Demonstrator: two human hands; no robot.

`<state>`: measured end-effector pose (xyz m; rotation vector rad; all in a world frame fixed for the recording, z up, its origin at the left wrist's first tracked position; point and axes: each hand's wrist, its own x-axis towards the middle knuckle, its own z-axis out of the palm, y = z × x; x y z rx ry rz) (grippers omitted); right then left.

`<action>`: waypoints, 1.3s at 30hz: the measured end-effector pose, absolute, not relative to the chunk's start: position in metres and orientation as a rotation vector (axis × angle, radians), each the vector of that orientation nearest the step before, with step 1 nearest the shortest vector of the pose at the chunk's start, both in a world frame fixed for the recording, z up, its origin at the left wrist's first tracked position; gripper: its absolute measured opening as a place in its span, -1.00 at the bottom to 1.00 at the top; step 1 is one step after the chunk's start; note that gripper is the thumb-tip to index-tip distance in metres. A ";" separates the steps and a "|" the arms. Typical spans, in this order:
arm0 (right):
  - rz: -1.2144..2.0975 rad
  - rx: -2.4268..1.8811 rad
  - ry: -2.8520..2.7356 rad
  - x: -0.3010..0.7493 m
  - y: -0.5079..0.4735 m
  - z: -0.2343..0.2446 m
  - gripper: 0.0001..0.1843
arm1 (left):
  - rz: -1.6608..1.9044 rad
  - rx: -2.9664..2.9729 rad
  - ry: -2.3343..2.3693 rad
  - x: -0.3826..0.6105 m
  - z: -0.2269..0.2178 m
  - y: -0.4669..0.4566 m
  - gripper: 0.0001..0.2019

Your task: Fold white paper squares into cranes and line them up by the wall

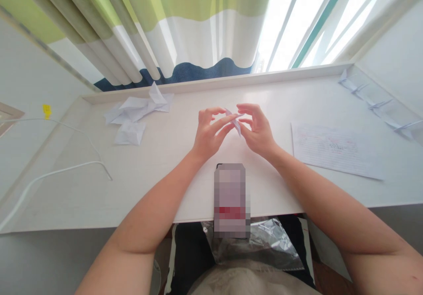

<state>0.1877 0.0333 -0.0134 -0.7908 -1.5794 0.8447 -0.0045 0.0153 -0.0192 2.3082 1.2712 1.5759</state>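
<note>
Pinched paper point(234, 121), paper cranes point(376, 103) (right), crumpled sheets point(135, 112)

Thin, matt folded paper point(234, 121)

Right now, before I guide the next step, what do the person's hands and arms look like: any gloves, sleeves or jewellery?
The left hand and right hand are bare: no gloves, and no ring or watch shows. The left forearm and right forearm are bare too, with no sleeve in view. A small dark mark shows on the right forearm near the frame's lower right corner.
</note>
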 end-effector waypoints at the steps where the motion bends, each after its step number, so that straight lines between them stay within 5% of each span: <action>1: 0.817 -0.781 -1.607 0.189 0.033 -0.012 -0.67 | 1.557 2.309 1.293 -0.005 -0.019 0.015 -0.74; 9: 0.798 -0.721 -1.620 0.190 0.032 -0.008 -0.91 | 1.611 2.299 1.123 -0.006 -0.015 0.016 -0.81; 25: 0.861 -0.701 -1.667 0.193 0.034 -0.010 -0.68 | 1.670 1.975 0.993 -0.004 -0.017 0.014 -0.81; 39: 1.102 -0.649 -1.571 0.194 0.029 -0.001 -0.76 | 1.436 1.605 0.792 -0.008 -0.018 0.015 -0.81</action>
